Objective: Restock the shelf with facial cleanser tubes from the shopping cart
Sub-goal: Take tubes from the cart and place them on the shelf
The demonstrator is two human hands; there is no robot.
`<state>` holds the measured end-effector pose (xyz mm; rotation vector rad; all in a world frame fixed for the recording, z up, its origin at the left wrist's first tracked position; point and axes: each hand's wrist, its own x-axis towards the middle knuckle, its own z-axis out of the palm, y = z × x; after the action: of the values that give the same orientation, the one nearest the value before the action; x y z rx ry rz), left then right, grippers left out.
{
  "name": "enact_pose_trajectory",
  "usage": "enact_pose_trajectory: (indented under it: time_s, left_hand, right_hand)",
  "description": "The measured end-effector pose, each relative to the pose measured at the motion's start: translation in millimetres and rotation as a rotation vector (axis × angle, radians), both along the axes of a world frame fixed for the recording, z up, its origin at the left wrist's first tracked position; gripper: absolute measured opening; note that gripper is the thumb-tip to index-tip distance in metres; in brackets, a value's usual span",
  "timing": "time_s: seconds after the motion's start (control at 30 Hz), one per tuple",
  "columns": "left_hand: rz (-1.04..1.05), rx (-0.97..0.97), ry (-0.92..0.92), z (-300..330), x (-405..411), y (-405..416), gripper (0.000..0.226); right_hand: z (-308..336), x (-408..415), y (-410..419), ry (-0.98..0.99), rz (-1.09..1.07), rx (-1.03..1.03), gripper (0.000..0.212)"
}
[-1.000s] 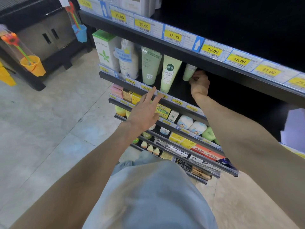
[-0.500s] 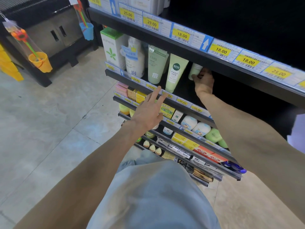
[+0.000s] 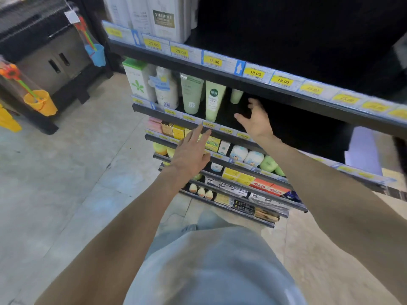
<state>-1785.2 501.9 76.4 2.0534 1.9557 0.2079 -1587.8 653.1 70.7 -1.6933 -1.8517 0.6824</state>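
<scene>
Head view: pale green tube (image 3: 236, 96) stands cap-down on the shelf (image 3: 222, 119); both hands, left (image 3: 191, 154) and right (image 3: 257, 119), have fingers spread, holding nothing.

Three pale green cleanser tubes (image 3: 214, 100) stand cap-down on the shelf (image 3: 222, 119). The rightmost, small tube (image 3: 236, 96) stands farther back.

Orange plastic toy bucket (image 3: 40, 102) and blue plastic toy bucket (image 3: 96, 54) hang at left, before a grey metal cabinet (image 3: 52, 62); beige tiled floor (image 3: 66, 172) below.
</scene>
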Motion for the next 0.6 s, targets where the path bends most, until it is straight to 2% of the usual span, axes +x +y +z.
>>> enact_pose_trajectory:
  time_s: [0.1,0.37,0.6]
  left_hand:
    - [-0.017,0.017,0.039,10,6,-18,0.069]
    - [-0.081,0.077,0.099,12,32,-99,0.066]
    - [-0.203,0.019,0.066,-14,93,-185,0.068]
  right_hand:
    - [11,15,-45,-0.054,0.010,0.003,0.078]
    - [13,68,-193,-0.433,0.041,0.019,0.086]
    - [2,131,-338,-0.538,-0.031,-0.103,0.093]
